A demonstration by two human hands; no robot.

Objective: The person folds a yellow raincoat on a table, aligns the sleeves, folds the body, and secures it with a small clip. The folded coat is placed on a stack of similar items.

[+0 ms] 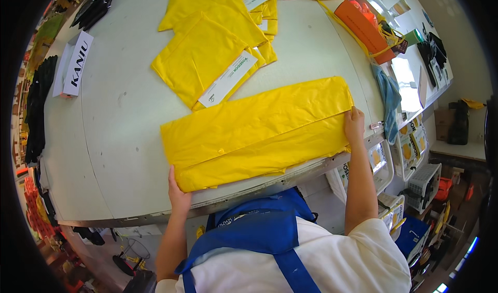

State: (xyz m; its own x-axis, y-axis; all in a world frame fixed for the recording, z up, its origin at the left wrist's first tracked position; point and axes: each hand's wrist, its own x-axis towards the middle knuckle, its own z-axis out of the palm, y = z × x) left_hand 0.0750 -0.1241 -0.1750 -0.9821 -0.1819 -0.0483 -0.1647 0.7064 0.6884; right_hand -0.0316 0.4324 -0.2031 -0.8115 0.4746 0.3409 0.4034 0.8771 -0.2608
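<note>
A long folded yellow garment (259, 127) of smooth, shiny material lies at the table's near edge, slanting up to the right. A fold line runs along its length. My left hand (180, 192) is closed on its lower left corner, the thumb along the end. At the opposite end, my right hand (355, 126) grips the right edge, its fingers mostly out of sight. Just beyond lies a flatter yellow folded bundle (192, 59) with a white printed paper band (228, 79) across it, overlapping more such bundles behind.
The pale table (119, 116) has a metal front edge. An open white box (74, 64) stands at the left, near black cloth items (39, 111). To the right are an orange box (365, 31), a blue cloth (386, 101) and, lower down, white baskets (386, 163) with printed packs.
</note>
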